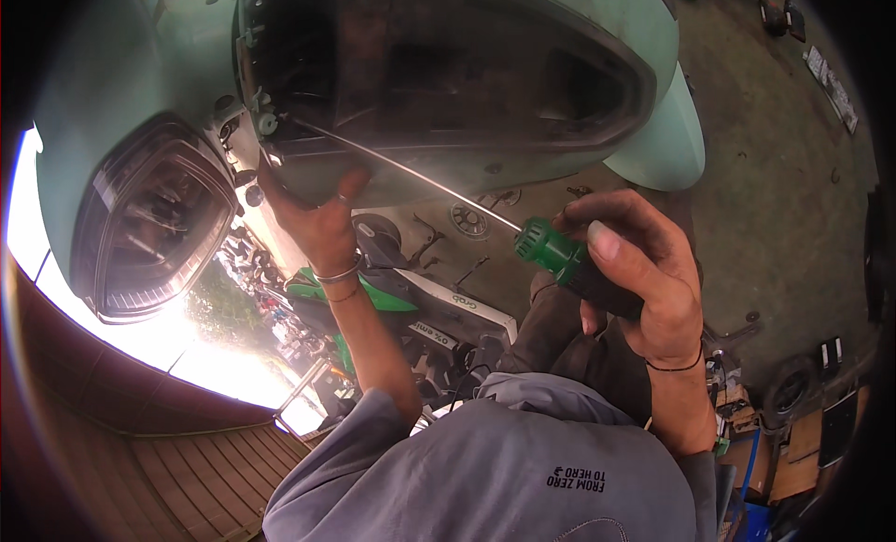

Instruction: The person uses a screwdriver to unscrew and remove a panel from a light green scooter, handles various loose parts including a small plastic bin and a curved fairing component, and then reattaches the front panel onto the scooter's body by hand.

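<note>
My right hand [649, 267] is closed around the green and black handle of a long screwdriver [411, 176]. Its thin metal shaft slants up and left, and the tip meets the dark inner panel [457, 113] of a mint-green scooter near the panel's left end. Below that spot, my left hand [317, 227] grips the panel's lower edge, with the thumb up against it and some fingers hidden. Close to the tip are small light-green mounting tabs [267, 120]. Whether the tip sits in a screw is too small to tell.
Left of the panel juts the scooter's headlight [163, 220]. A green and white scooter [439, 299] stands behind my left forearm. Loose metal parts, including a disc [469, 220], lie on the floor. A tyre [789, 388] and cardboard [803, 449] are at the lower right.
</note>
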Action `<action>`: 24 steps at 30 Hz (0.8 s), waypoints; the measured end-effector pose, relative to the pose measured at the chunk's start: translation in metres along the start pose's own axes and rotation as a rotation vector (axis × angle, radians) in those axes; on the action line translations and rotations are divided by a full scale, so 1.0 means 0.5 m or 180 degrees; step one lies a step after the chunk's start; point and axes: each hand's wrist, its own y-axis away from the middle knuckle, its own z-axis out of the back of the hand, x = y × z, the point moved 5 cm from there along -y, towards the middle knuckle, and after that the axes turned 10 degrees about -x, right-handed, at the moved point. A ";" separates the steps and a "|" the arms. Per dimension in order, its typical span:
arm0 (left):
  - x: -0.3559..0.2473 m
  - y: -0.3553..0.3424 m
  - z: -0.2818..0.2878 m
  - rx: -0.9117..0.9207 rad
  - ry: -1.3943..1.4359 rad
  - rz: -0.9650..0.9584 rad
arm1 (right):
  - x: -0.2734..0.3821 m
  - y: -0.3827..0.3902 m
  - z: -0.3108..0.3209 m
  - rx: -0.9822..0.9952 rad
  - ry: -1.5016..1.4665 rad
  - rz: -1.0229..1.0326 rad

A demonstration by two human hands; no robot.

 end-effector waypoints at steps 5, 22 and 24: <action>0.007 -0.005 0.002 -0.0005 -0.0235 -0.0183 | -0.012 0.000 -0.005 0.0130 0.0056 0.0075; -0.001 0.000 -0.002 0.0043 0.0150 0.0168 | 0.015 -0.009 -0.008 -0.0110 0.0659 0.0324; 0.006 -0.006 -0.001 0.0065 0.0046 -0.0002 | 0.022 -0.012 -0.007 -0.0106 0.0711 0.0376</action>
